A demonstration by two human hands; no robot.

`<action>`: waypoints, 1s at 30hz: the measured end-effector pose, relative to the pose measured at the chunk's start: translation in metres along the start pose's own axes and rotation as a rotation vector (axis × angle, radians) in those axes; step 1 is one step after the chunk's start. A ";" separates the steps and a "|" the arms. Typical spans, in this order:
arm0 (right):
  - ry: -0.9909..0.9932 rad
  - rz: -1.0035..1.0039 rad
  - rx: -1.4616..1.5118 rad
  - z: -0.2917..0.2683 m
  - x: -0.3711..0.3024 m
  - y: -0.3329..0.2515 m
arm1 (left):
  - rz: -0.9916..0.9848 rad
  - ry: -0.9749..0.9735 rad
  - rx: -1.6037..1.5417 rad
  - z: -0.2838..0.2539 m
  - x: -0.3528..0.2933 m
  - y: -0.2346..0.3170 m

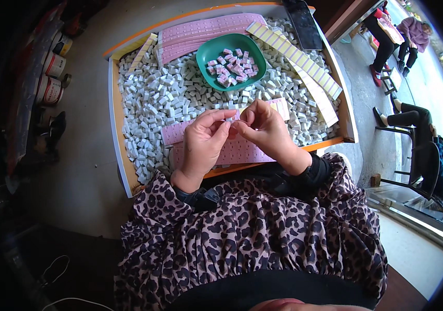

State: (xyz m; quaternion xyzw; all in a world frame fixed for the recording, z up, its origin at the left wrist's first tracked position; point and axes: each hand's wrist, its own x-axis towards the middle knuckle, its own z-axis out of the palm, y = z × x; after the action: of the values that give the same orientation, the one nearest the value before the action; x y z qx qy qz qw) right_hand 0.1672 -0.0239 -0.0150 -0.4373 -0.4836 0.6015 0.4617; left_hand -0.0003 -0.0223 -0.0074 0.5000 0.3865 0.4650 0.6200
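My left hand (203, 145) is closed in a pinch, with a small white block (228, 119) between thumb and forefinger. Close against it, my right hand (270, 135) also pinches. Whatever lies between its fingertips is too small to make out. Pink printed sheets (242, 151) lie below both hands at the near side of a shallow wooden tray (116, 124). Many loose white blocks (151, 106) fill the tray around them. Beyond the hands, a green bowl (206, 54) rests on the blocks and holds several small blocks with pink faces (234, 67).
A stack of pink sheets (190, 36) lies at the tray's far side. Pale yellow strips (304, 62) cross its right part, near a black phone (303, 26) at the far right corner. Cans (53, 65) stand left; seated people (413, 33) and a chair (423, 166) are at right.
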 end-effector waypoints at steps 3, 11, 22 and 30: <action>0.001 0.006 0.013 -0.001 0.000 0.000 | 0.003 -0.013 -0.059 0.000 -0.001 -0.001; 0.045 -0.260 -0.361 0.004 0.005 -0.007 | -0.011 -0.011 -0.054 0.002 0.001 0.002; 0.020 -0.386 -0.403 0.003 0.004 -0.008 | 0.065 -0.113 -0.150 0.003 0.001 0.002; 0.047 -0.390 -0.524 -0.004 0.002 -0.008 | 0.113 -0.007 0.211 -0.004 0.015 -0.008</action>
State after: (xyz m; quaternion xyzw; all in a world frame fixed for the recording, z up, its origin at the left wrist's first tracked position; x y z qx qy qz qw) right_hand 0.1714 -0.0202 -0.0075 -0.4541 -0.6858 0.3467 0.4508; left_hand 0.0013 -0.0072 -0.0158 0.5850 0.4022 0.4542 0.5382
